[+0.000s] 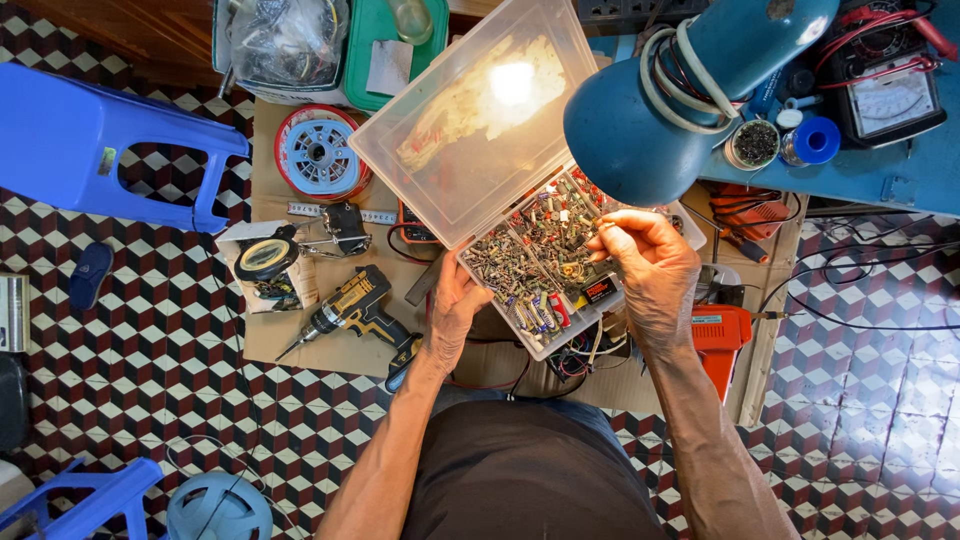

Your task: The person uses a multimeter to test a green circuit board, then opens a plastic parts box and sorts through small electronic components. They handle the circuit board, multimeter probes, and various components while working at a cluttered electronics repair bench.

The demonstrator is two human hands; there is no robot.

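Parts box (520,270) tilts on my left hand (455,305); right fingers (610,232) pinch a small component — one slip could spill every compartment.

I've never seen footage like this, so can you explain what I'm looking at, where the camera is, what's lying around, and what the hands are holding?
One picture, from a camera on a person's head, looking down at their own bare hands. The left hand steadies the near edge of a clear parts box with its lid open, full of small electronic parts. The right hand pinches something tiny over the box; what it is cannot be told. A blue lamp shines on it. Around lie a drill, a wire spool, a meter and an orange tool, on cardboard over a tiled floor.
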